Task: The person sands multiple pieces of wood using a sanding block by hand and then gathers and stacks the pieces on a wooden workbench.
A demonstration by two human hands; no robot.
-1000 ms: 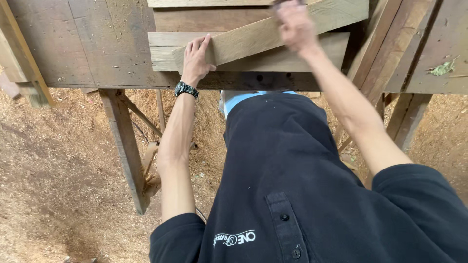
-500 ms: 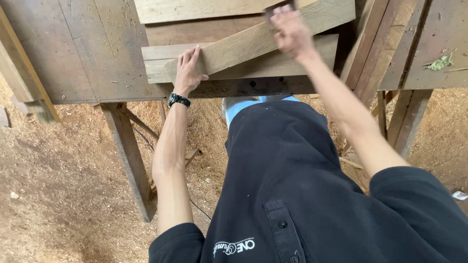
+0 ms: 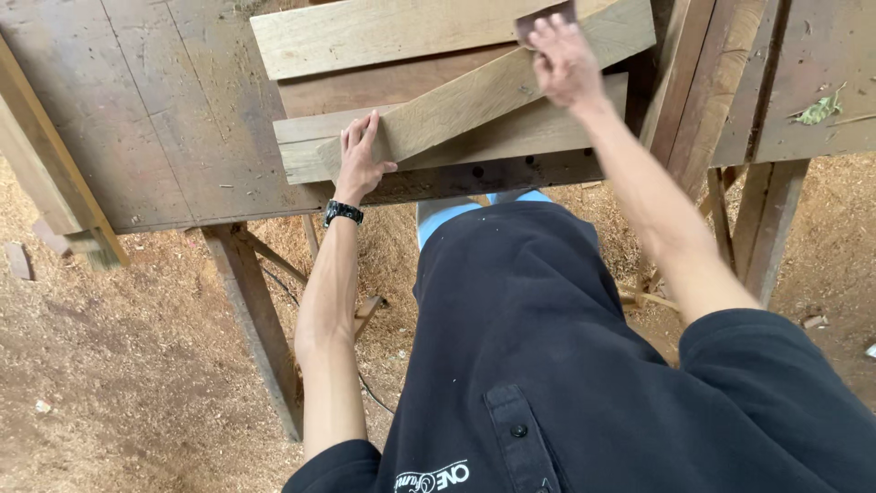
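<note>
Left hand (image 3: 358,162) lies flat, fingers together, steadying the slanted plank (image 3: 474,100) near the tabletop (image 3: 164,119) front edge; right hand (image 3: 566,59) apparently presses a sanding pad (image 3: 540,18), fingers curled.

Three planks are stacked on the tabletop (image 3: 164,119) in front of me. The slanted plank (image 3: 474,96) lies across the lower plank (image 3: 538,137); another plank (image 3: 365,32) lies behind. My left grip (image 3: 360,164) rests on the slanted plank's near end, my right grip (image 3: 566,59) on its far end.
</note>
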